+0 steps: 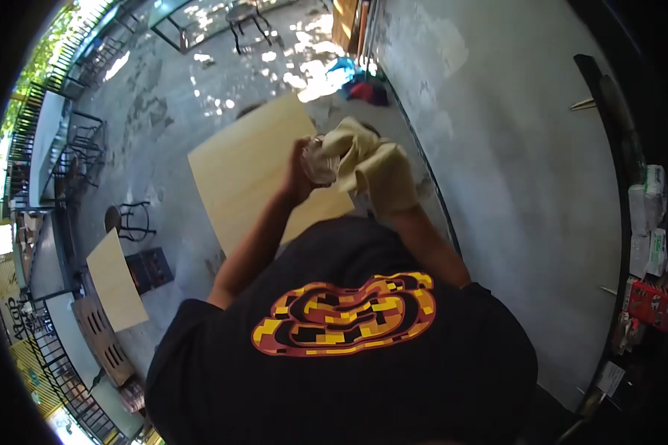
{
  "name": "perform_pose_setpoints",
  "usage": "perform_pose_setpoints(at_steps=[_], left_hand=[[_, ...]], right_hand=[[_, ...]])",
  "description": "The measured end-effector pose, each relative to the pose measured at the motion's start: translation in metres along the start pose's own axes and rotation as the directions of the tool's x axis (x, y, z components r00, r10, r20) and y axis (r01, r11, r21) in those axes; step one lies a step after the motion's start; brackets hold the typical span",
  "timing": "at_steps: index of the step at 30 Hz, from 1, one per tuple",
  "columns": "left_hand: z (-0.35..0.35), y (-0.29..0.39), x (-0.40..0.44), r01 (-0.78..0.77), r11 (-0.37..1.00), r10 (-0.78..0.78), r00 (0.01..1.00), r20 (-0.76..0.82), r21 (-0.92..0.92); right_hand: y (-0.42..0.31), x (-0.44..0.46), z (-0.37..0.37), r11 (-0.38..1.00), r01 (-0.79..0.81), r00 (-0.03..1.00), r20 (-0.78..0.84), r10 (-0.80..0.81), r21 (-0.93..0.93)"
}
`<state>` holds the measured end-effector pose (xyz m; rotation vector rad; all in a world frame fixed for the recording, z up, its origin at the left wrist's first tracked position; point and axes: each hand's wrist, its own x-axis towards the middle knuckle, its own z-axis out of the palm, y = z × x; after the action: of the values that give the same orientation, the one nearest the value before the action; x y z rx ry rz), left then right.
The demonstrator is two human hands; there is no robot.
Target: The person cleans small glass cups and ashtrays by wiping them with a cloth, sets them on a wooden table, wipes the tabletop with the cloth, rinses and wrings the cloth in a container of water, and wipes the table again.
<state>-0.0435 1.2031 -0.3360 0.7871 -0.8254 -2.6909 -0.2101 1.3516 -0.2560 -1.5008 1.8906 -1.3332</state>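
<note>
The clear glass [319, 165] is up in front of my chest, above the near right part of the pale wooden surface [252, 170]. My left hand [298, 174] holds it from the left side, fingers curled around it. The glass is see-through and a little blurred, so I cannot tell exactly how it is tilted. Just to its right is a yellowish-beige cloth [382, 167], bunched at the top near the glass and hanging in loose folds. It covers my right hand, so I cannot tell how those fingers are set; only my right forearm [432, 241] shows below it.

Nearer me is my black T-shirt [334, 400], with a wavy yellow, orange and red print [341, 311]. Around the surface lies a grey concrete floor [145, 148], worn in patches. Beyond the surface, close to the wall, blue and red fabric-like items [364, 90] lie on the floor in bright sun spots. The wall [512, 148], grey and patchy, runs along my right side, with white packets [647, 211] and a red package [649, 302] at the far right edge. To my left are a round stool [112, 219], a second pale wooden tabletop [117, 285] and, farther off, a long light table [50, 148].
</note>
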Motion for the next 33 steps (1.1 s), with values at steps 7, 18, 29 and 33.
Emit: perform_pose_setpoints(at_steps=[7, 18, 29, 33], left_hand=[[-0.102, -0.043, 0.012, 0.164, 0.942, -0.175, 0.984, -0.014, -0.293], [-0.325, -0.163, 0.111, 0.090, 0.977, -0.203, 0.678, -0.706, -0.194], [-0.370, -0.218, 0.123, 0.063, 0.949, -0.291, 0.559, -0.776, -0.310], [-0.359, -0.208, 0.114, 0.149, 0.959, -0.282, 0.614, -0.737, -0.243]], right_hand=[[0.035, -0.018, -0.007, 0.671, -0.019, 0.961, -0.200, -0.194, -0.741], [0.082, -0.081, 0.007, 0.896, -0.319, 0.947, -0.148, 0.286, -0.309], [0.032, -0.065, -0.005, 0.864, -0.297, 0.955, -0.117, 0.273, -0.407], [0.058, -0.073, -0.006, 0.851, -0.164, 0.985, -0.133, 0.112, -0.499]])
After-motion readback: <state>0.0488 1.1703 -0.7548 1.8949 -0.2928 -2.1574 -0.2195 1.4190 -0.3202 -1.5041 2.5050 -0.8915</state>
